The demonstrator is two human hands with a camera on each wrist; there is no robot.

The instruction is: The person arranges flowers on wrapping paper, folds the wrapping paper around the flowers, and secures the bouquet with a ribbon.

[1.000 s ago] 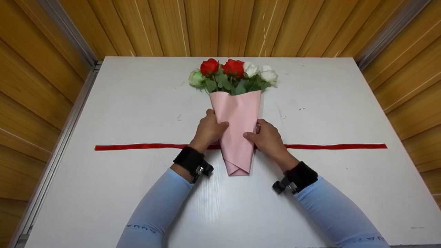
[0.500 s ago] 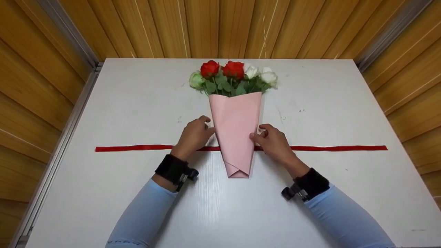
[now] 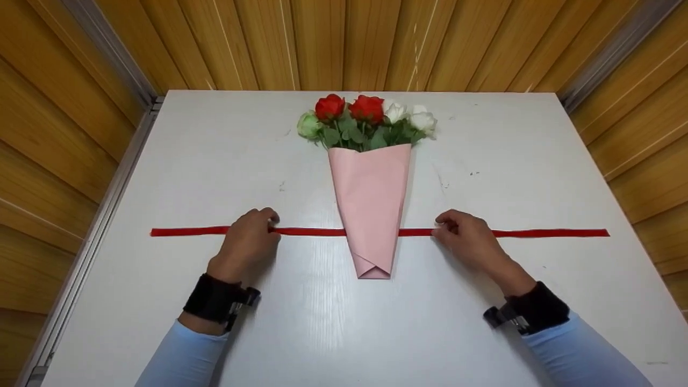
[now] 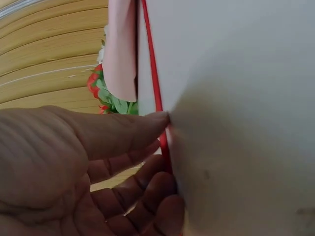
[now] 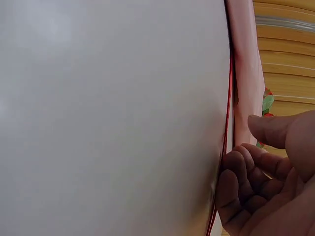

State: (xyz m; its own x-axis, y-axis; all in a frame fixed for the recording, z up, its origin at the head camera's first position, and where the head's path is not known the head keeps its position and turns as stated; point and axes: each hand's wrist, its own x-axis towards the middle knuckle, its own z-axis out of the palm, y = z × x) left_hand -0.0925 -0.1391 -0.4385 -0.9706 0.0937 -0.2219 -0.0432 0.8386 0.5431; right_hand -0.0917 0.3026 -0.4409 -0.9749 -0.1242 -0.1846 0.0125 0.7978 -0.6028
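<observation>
A bouquet wrapped in pink paper lies on the white table, with red, white and pale green roses at its far end. Beneath the wrap, a long red ribbon runs sideways and shows on both sides. My left hand is over the ribbon's left part; in the left wrist view the thumb touches the ribbon, its tip apart from the loosely bent fingers. Over the right part is my right hand. Its thumb stands away from the bent fingers, which are close beside the ribbon.
Wood-patterned panels stand behind the table and at both sides, with metal rails at the corners. The white table carries a few dark marks. Each wrist wears a black strap with a small camera.
Both hands have let go of the bouquet and moved apart, the left leftward and the right rightward, down to the ribbon. The bouquet stays in place on the table.
</observation>
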